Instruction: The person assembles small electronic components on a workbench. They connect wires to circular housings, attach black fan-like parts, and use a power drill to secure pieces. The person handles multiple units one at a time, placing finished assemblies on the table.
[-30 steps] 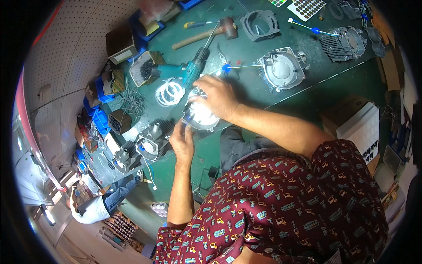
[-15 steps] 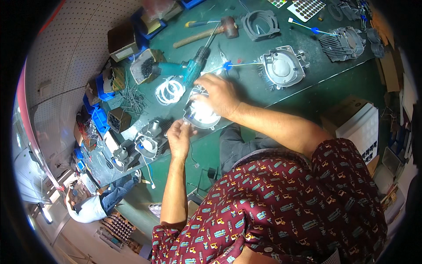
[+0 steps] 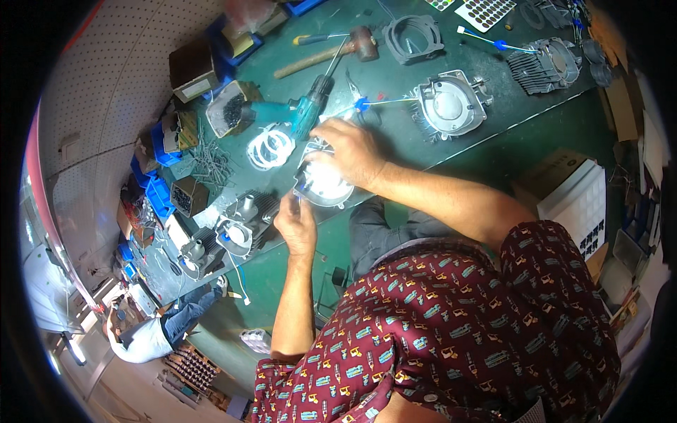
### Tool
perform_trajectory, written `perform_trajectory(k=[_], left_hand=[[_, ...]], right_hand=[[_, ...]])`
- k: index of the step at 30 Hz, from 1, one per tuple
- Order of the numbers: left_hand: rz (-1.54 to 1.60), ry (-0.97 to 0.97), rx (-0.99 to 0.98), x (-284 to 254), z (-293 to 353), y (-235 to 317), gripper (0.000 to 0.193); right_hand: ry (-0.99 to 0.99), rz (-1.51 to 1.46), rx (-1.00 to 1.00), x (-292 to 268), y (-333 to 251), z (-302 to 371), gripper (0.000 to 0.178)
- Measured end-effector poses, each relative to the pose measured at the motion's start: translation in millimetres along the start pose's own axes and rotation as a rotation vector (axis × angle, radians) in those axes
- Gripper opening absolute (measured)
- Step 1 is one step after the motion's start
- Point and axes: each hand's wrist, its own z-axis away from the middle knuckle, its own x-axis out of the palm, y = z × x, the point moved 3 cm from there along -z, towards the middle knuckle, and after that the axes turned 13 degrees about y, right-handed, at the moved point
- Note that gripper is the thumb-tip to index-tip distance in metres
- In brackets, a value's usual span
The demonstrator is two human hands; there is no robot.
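Observation:
A round, brightly lit metal motor housing [image 3: 326, 185] lies at the bench's near edge in front of me. My right hand [image 3: 352, 151] grips it from the far right side, fingers curled over its upper rim, hiding part of it. At its near-left rim, my left hand [image 3: 296, 227] is closed in a pinch, fingertips pointing up at the edge; what they hold is too small to make out. Just beyond the housing lie several white rings [image 3: 270, 148] and a teal power drill [image 3: 303, 116] with a long bit.
Farther back are a mallet [image 3: 363, 44], a screwdriver [image 3: 310, 39] and a grey ring-shaped casting [image 3: 412, 39]. Another housing [image 3: 449, 106] with a wire sits to the right; finned housings [image 3: 238, 233] stand left. Bins of screws [image 3: 189, 196] line the left. A person [image 3: 144, 338] is at far left.
My left hand has shifted slightly right and nearer me, its wrist turned more upright, fingertips still at the rim. My right hand keeps its hold on the housing.

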Motion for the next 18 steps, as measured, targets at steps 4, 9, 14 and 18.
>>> perform_trajectory(k=[4, 9, 14, 18], left_hand=[[-0.157, 0.011, 0.121, -2.0, 3.0, 17.8, 0.03], [-0.196, 0.056, 0.281, -5.1, 4.1, 16.9, 0.033], [-0.164, 0.111, 0.302, -2.9, 4.8, 2.9, 0.029], [-0.176, 0.098, 0.257, -3.0, 4.5, 6.2, 0.02]], right_hand=[[0.006, 0.004, 0.018, -0.2, 0.7, -1.4, 0.04], [0.035, -0.011, -0.004, -4.8, -4.7, -2.7, 0.038], [0.029, -0.046, -0.008, -5.0, -2.0, -1.2, 0.038], [0.045, -0.032, -0.038, -7.4, -0.7, 0.6, 0.039]])
